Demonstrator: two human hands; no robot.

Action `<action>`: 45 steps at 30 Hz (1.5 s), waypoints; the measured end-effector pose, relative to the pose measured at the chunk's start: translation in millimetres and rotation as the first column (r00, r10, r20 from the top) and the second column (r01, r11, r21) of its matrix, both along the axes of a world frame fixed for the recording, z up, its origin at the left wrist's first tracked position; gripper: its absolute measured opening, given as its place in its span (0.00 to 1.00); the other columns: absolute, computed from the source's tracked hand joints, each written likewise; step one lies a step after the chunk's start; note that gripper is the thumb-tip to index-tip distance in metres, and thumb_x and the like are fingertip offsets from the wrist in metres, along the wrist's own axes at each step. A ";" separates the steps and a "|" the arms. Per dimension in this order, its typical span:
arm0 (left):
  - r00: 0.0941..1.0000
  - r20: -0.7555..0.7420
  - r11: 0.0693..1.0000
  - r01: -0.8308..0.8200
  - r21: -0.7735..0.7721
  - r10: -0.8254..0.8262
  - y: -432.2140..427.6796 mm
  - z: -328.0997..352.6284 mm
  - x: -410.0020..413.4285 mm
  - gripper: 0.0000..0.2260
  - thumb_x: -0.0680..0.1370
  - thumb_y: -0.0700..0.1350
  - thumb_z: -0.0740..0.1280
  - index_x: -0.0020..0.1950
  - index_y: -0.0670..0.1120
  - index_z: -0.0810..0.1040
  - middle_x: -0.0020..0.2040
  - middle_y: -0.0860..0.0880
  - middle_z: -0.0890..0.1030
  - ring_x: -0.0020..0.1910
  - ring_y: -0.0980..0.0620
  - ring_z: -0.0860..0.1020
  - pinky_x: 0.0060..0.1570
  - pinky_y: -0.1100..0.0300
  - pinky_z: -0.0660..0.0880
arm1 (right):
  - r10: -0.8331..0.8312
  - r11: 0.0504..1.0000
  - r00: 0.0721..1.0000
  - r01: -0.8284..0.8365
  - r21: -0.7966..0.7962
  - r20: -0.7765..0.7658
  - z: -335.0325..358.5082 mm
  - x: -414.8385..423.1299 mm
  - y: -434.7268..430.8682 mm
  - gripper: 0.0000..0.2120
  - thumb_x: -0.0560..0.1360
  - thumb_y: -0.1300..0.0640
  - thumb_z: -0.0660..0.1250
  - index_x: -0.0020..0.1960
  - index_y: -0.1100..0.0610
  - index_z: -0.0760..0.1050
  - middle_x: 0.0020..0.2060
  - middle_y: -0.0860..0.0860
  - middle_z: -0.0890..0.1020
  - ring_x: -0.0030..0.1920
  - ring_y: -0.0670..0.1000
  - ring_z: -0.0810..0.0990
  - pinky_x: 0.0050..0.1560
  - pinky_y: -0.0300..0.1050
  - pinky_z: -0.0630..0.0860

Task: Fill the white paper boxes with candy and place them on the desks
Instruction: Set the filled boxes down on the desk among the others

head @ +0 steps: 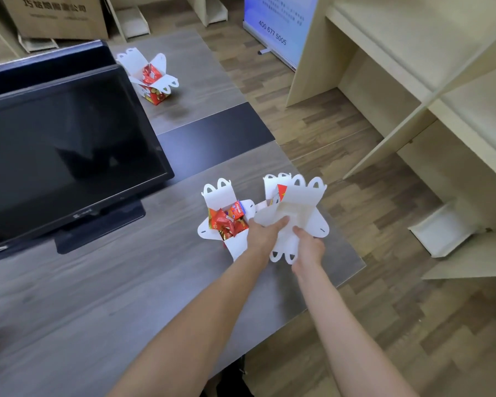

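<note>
The far box point(151, 78) at eleven o'clock and the near box point(226, 222) are sitting filled on the table point(126, 282), while the left hand point(262, 234) and right hand point(309, 247) are gripping a seemingly empty third box point(295, 213) at the near one's three o'clock.

The monitor point(69, 138) has a glossy black screen in a smooth plastic frame. Under it, the desk point(98, 296) is grey wood-grain, smooth with a dull sheen. Right of the monitor, the held box point(297, 213) and the filled box point(218, 193) are matt white card. The candy point(226, 224) has shiny red and gold wrappers. Behind the monitor, the carton point(55, 18) is matt brown cardboard.
</note>
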State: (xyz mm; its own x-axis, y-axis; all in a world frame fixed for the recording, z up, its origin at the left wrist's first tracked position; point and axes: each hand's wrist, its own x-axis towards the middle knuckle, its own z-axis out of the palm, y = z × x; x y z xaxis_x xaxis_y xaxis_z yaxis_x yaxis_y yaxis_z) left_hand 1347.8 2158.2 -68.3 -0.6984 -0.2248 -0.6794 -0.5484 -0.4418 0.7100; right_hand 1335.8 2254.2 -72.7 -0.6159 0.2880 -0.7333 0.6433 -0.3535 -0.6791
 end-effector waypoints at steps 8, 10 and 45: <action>0.980 0.174 0.995 -0.099 0.007 0.097 25.6 -4.0 -12.1 0.16 0.76 0.48 0.71 0.61 0.44 0.78 0.55 0.43 0.84 0.55 0.41 0.82 0.57 0.42 0.79 | -0.026 1.000 0.986 0.025 -0.009 -0.165 -4.3 8.8 20.1 0.08 0.72 0.65 0.72 0.45 0.52 0.83 0.44 0.48 0.89 0.44 0.49 0.88 0.43 0.46 0.83; 0.992 0.094 0.996 -0.084 0.023 0.081 25.6 2.0 -15.0 0.14 0.78 0.46 0.69 0.61 0.43 0.79 0.57 0.42 0.84 0.56 0.40 0.82 0.58 0.41 0.78 | 0.035 0.999 0.977 -0.030 0.026 -0.211 1.6 5.6 29.3 0.08 0.72 0.64 0.73 0.46 0.53 0.83 0.43 0.47 0.89 0.45 0.50 0.88 0.44 0.46 0.83; 0.886 0.146 0.889 -0.452 0.068 0.440 -162.1 -50.1 81.8 0.19 0.83 0.33 0.46 0.73 0.28 0.57 0.73 0.34 0.68 0.73 0.40 0.67 0.72 0.50 0.62 | 0.810 -0.051 0.357 -0.748 0.662 0.465 -53.8 -127.7 -45.9 0.58 0.64 0.45 0.81 0.79 0.35 0.43 0.81 0.53 0.44 0.77 0.68 0.56 0.72 0.61 0.64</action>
